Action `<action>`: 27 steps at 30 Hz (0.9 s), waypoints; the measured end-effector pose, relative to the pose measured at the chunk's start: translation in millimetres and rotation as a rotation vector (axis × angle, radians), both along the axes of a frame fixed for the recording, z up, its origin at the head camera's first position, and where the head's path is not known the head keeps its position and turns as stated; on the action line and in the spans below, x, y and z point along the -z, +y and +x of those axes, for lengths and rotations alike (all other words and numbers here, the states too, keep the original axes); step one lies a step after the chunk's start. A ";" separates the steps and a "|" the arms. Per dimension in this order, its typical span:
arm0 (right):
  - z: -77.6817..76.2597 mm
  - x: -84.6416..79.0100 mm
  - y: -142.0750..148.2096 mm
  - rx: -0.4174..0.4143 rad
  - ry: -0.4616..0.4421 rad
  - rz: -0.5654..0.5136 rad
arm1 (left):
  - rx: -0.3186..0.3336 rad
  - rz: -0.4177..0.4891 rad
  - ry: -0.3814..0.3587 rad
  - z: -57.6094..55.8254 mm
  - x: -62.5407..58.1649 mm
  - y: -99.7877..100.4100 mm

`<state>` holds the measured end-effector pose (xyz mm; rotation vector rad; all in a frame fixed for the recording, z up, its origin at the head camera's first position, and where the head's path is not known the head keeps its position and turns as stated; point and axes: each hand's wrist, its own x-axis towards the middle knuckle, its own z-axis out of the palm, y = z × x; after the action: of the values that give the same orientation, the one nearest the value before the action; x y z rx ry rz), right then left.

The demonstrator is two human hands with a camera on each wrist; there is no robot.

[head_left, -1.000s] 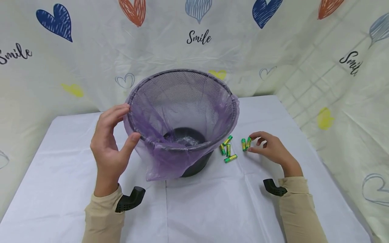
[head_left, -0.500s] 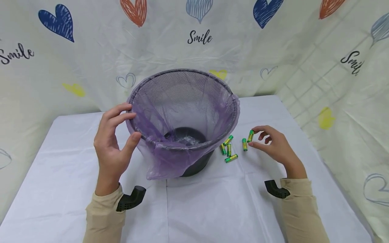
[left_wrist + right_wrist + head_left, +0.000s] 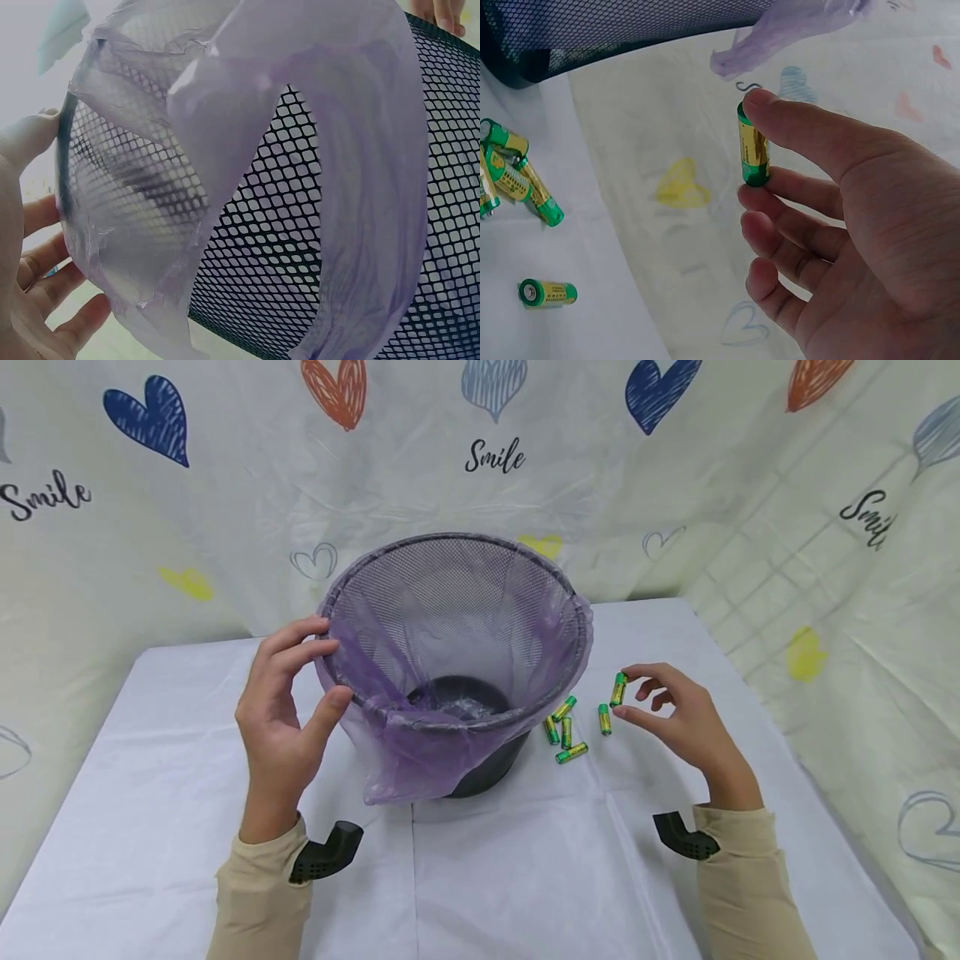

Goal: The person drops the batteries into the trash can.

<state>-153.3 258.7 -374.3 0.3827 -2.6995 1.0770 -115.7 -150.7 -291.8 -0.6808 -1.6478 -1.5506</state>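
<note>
A black mesh wastebasket (image 3: 487,768) stands on the white-covered table, lined with a thin purple plastic bag (image 3: 427,760) folded over its rim. My left hand (image 3: 281,727) holds the rim at the left, thumb on the near side and fingertips farther back. To the right of the basket, my right hand (image 3: 678,718) pinches a green-and-yellow battery (image 3: 754,146) by its two ends, between thumb and fingers. Below it on the cloth lies a single battery (image 3: 604,719). Several more batteries (image 3: 566,732) lie close together by the basket's right side.
A white curtain (image 3: 420,477) printed with hearts and "Smile" hangs behind the table and down the right side. The table's cloth (image 3: 517,877) shows creases. Black wrist devices (image 3: 327,852) sit at both sleeve cuffs.
My right hand has lifted one battery from beside another and moved slightly up and away. The left hand's fingers have shifted a little along the rim.
</note>
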 end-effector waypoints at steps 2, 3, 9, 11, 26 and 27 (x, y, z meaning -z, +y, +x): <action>3.2 -5.4 -4.2 -0.004 0.013 -0.014 | 0.008 0.004 0.003 -0.2 0.2 0.4; 5.6 -9.5 -7.3 -0.006 0.021 -0.025 | 0.009 0.004 0.004 -0.3 0.1 0.6; 18.3 -29.4 -26.1 -0.012 0.050 -0.071 | -0.018 -0.027 0.026 -2.6 2.6 -0.4; 18.9 -31.3 -27.9 -0.013 0.061 -0.074 | -0.030 -0.032 0.035 -2.8 3.1 -1.0; 20.9 -47.7 -28.4 -0.071 0.196 -0.155 | -0.035 -0.032 0.022 1.2 -0.3 1.5; 19.8 -46.9 -26.9 -0.073 0.200 -0.163 | -0.034 -0.031 0.023 1.1 -0.2 1.7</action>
<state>-133.4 231.8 -327.4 0.5327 -2.4211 1.2000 -114.5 -149.0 -291.5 -0.6810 -1.6613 -1.4906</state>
